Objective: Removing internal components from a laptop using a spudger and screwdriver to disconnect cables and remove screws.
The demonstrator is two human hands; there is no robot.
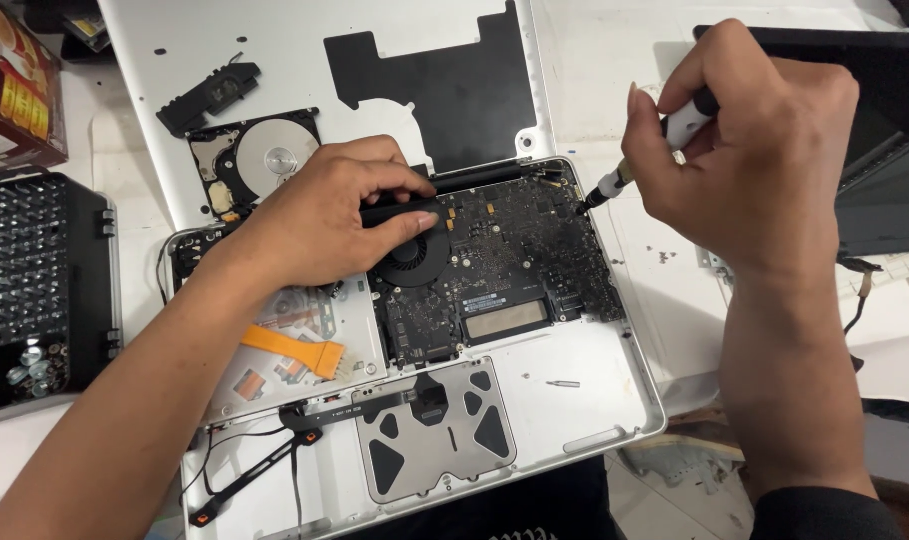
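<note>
- On the white work table [615, 60], an opened white laptop shell [595, 400] lies with its insides facing me.
- My left hand [325, 215] rests on the top-left part of the dark circuit board [515, 255]; fingers curled and pressing along a black strip just above the round fan [412, 262]. I cannot tell whether they pinch anything.
- My right hand [755, 150] is clenched around a screwdriver [665, 140] with a white and black handle; the tip touches the board's upper right edge, near the shell's corner.
- A hard drive [260, 160] with its shiny platter exposed sits on the detached white bottom cover [275, 50], just behind my left hand.
- An orange ribbon cable [295, 350] lies under my left wrist, left of the board.
- The grey trackpad underside [440, 425] sits below the board, nearest to me.
- One small loose screw [563, 384] lies on the shell, right of the trackpad.
- A black tray of screwdriver bits [40, 270] stands at far left, well apart from the laptop.
</note>
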